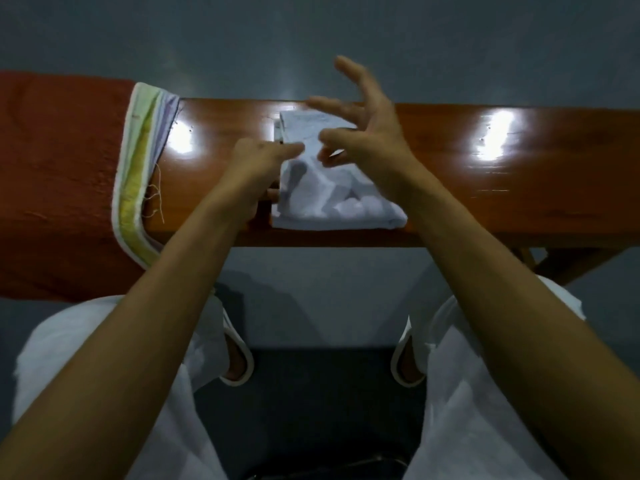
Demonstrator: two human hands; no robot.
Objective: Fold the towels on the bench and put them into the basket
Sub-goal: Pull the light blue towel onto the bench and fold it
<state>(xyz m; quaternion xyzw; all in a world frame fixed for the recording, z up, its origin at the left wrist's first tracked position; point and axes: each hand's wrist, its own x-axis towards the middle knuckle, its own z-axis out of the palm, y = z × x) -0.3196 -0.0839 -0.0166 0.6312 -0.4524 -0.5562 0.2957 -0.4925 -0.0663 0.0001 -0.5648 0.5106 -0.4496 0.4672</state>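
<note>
R hand (363, 133) motion-blurred, white towel (329, 206) partly hidden, red towel (52, 168) cut off left

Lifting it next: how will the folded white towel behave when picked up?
The white towel looks soft and rumpled, so probably floppy; its loose folds may fall open. Likely light; the glossy bench may let it slide.

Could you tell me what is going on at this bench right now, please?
A seated person is working on a partly folded white towel in the middle of the wooden bench. Their left hand is at its left edge, though whether it pinches the cloth is unclear; the right hand hovers above with fingers spread, holding nothing. An orange towel and a striped towel lie draped over the bench's left end.
</note>
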